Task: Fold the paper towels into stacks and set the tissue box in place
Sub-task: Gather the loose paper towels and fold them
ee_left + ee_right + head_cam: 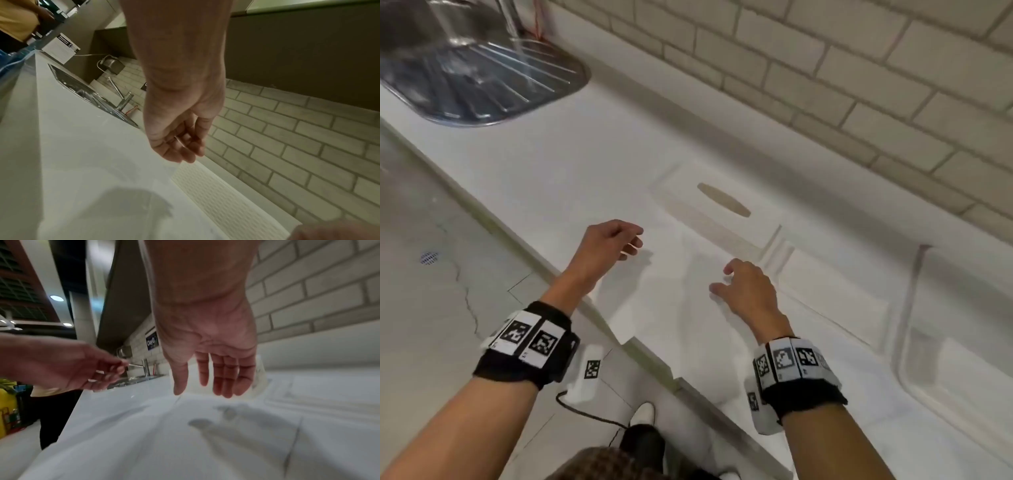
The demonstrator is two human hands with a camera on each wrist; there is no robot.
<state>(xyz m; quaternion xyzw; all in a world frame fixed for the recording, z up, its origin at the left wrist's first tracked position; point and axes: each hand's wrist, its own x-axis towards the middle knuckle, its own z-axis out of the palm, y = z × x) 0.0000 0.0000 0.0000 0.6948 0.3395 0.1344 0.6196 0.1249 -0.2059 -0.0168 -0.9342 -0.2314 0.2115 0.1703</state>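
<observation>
White counter under brick-tile wall, 2 loose, empty hand grips above paper towels.

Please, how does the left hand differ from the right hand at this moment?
The left hand hovers at the left edge of the white unfolded paper towel with loosely curled fingers; the right hand hovers over the towel's middle with straighter, spread fingers. The left is nearer the steel sink. Both hold nothing.
</observation>
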